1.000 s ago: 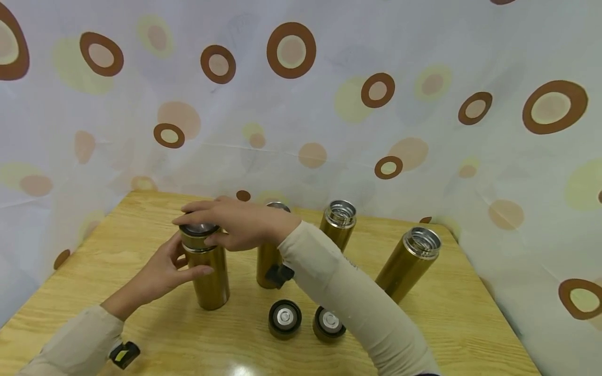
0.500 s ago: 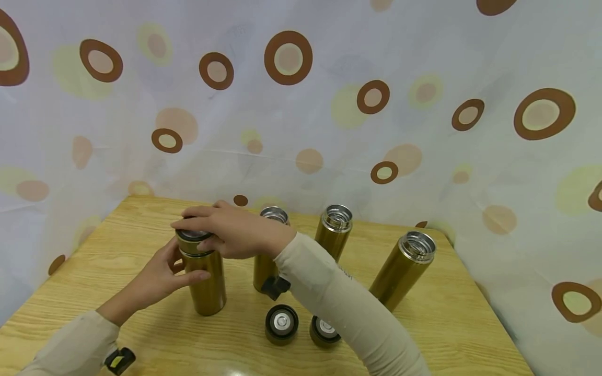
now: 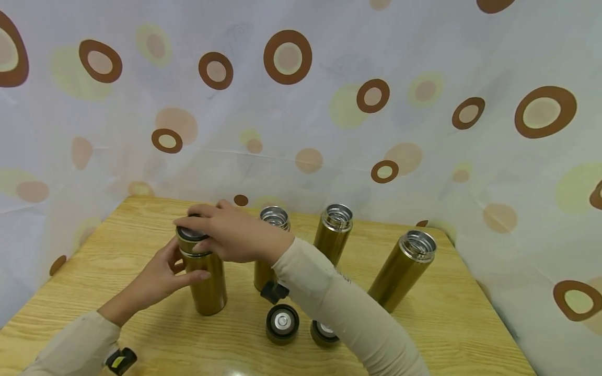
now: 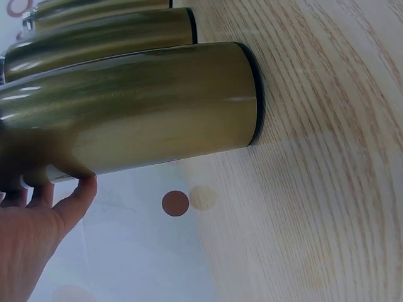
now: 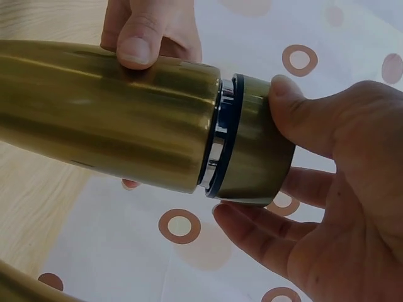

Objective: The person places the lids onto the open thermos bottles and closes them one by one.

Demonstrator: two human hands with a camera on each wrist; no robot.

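A gold thermos bottle (image 3: 209, 284) stands upright at the left of the table. My left hand (image 3: 157, 274) grips its upper body, thumb across the front. My right hand (image 3: 235, 230) reaches over from the right and grips the lid (image 5: 258, 145) at the top, thumb on one side and fingers on the other. In the right wrist view a narrow silver gap shows between lid and body, so the lid sits slightly raised on the neck. The left wrist view shows the bottle's dark base on the wood and the left hand (image 4: 38, 233) against its side.
Three lidless gold bottles stand to the right: one behind my right wrist (image 3: 275, 216), one at the middle back (image 3: 331, 240), one farther right (image 3: 400, 274). Two upturned lids, one nearer (image 3: 282, 324) and one partly behind my sleeve (image 3: 322, 334), lie in front. A patterned backdrop (image 3: 301, 120) borders the wooden table.
The right hand has shifted slightly on the lid, its fingers turning a little. The left hand keeps its grip on the bottle. The head view has tilted slightly upward.
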